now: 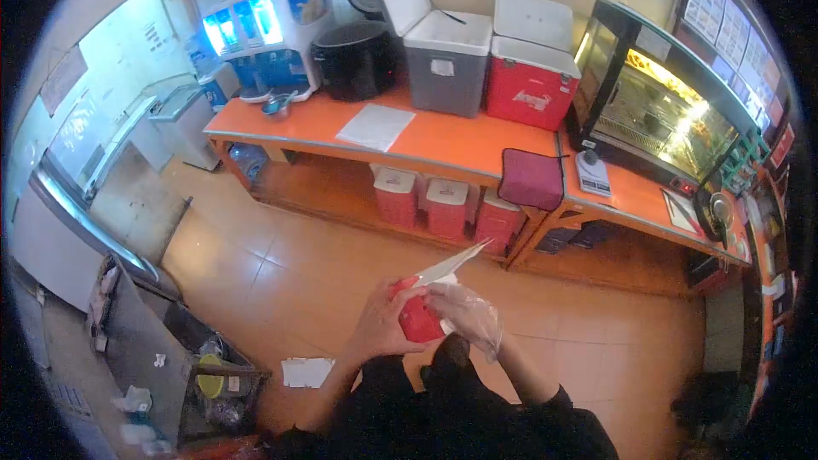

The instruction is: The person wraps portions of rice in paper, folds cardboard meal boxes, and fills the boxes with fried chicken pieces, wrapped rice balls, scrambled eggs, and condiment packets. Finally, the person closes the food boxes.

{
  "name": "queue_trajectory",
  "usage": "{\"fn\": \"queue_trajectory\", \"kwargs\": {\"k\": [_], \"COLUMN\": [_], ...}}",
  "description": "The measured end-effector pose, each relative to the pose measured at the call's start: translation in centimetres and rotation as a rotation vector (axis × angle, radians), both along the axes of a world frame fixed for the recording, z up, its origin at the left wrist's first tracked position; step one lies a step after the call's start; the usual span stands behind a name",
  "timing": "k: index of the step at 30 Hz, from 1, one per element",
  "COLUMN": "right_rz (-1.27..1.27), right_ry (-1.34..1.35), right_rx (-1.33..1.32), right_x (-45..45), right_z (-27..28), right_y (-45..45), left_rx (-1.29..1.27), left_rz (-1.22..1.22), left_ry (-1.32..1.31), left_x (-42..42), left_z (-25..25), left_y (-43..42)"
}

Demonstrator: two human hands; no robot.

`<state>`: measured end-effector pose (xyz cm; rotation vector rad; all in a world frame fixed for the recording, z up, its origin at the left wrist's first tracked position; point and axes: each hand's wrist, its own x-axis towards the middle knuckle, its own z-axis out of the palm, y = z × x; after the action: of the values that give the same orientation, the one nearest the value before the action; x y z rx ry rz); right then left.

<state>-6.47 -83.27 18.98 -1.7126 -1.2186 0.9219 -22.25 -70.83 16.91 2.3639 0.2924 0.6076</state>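
Observation:
A small red box with a raised white flap is held up in front of my body, over the tiled floor. My left hand wraps round its left side, bare. On the right side my right hand, in a clear plastic glove, has its fingers at the box's upper edge, by the flap. Whatever is inside the box cannot be made out.
Ahead runs an orange counter with a grey cooler, a red cooler, a black pot and a white scale. A lit glass display case stands at right. A cluttered grey unit is at left.

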Motion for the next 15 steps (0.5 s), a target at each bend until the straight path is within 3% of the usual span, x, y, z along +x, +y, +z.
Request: {"fn": "queue_trajectory", "kwargs": {"k": [2, 4, 7, 10, 12, 14, 15], "right_rz": [0.037, -0.187, -0.357, -0.389, -0.709, -0.823, -0.956], "right_ry": [-0.011, 0.639, 0.624, 0.662, 0.849, 0.85, 0.828], "right_rx": [0.011, -0.054, -0.048, -0.098, 0.134, 0.522, 0.645], "right_x": [2.5, 4.3, 7.1, 11.0, 15.6, 23.1, 24.1], "right_z": [-3.2, -4.4, -8.4, -2.8, -6.0, -7.0, -2.7], "right_y": [-0.7, -0.3, 1.4, 3.4, 3.8, 2.1, 3.7], "left_rx": [0.118, 0.186, 0.267, 0.283, 0.3, 0.221, 0.174], "left_rz": [-0.033, -0.083, -0.147, -0.159, -0.152, 0.061, 0.163], "left_ry": [0.159, 0.153, 0.137, 0.149, 0.169, 0.193, 0.199], "left_x": [2.6, 4.7, 8.5, 12.2, 14.0, 14.9, 15.4], "left_z": [0.5, -0.6, -2.5, -3.1, -4.3, -8.0, -9.5], "left_y": [0.5, 1.1, 3.0, 6.0, 10.1, 16.2, 19.3]}}
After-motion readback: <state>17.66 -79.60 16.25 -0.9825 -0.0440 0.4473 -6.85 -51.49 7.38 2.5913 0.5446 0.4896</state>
